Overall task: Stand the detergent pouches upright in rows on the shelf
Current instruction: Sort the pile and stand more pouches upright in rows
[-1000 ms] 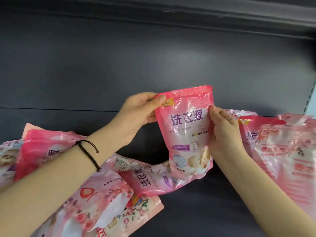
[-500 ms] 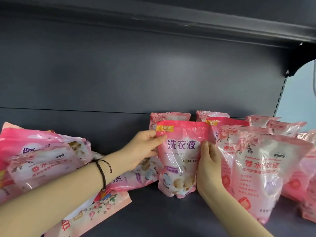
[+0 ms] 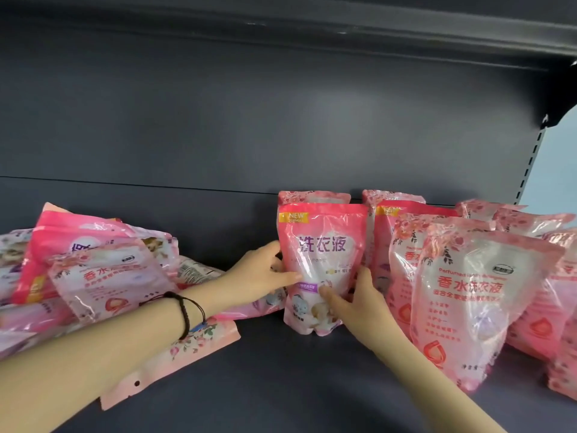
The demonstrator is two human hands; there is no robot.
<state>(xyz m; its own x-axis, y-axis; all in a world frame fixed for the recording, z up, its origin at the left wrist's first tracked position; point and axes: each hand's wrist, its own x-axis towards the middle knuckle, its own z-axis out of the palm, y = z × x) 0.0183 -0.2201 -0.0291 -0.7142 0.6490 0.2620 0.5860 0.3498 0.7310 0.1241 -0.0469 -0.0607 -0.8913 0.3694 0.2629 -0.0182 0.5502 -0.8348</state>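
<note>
A pink detergent pouch [image 3: 323,264] with purple characters stands upright on the dark shelf [image 3: 281,385], in front of another upright pouch [image 3: 312,196]. My left hand [image 3: 262,276] presses its left edge and my right hand [image 3: 352,301] holds its lower right side. To the right stand several upright pink pouches [image 3: 468,301] in rows. On the left lies a heap of pouches [image 3: 93,270], flat and overlapping, partly under my left forearm.
The grey back panel [image 3: 281,120] rises behind the pouches, with the upper shelf's underside [image 3: 312,23] overhead. A slotted upright post [image 3: 530,164] marks the shelf's right end. A flat floral pouch [image 3: 175,354] lies near the front left.
The held pouch came down from mid-air onto the shelf and now stands beside the upright rows. Both hands slid lower on its sides. The view shifted right, showing more standing pouches.
</note>
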